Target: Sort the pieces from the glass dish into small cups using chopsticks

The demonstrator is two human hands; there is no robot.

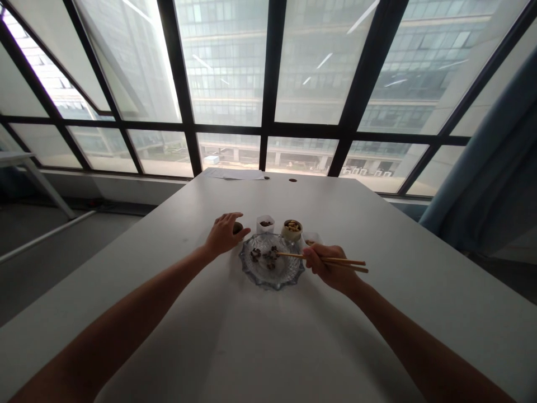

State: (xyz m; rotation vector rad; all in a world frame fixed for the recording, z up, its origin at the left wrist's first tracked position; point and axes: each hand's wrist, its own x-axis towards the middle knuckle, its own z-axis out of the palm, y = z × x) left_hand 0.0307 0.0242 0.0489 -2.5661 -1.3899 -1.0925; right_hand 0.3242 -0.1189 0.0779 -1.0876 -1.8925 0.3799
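We hold a pair of chopsticks [352, 261] grasped in the fingers of our right hand [329, 252], at three o'clock of the clear scalloped plate [272, 284]. Their tips point toward nine and reach the small dark pieces [255, 255] lying on the plate; whether they pinch one, we cannot tell. At ten o'clock the spread, curved fingers of our left hand [222, 235] stand around a dark round object [238, 228]; we cannot tell whether they grip it.

Just beyond the plate, a white cup [265, 228] with dark bits stands at twelve, a round container [292, 230] of yellowish pieces at one, and a pale cup [311, 238], partly hidden by our right hand, at two.

We judge the work partway along: several dark pieces are on the plate, while the white cup and round container still hold theirs.
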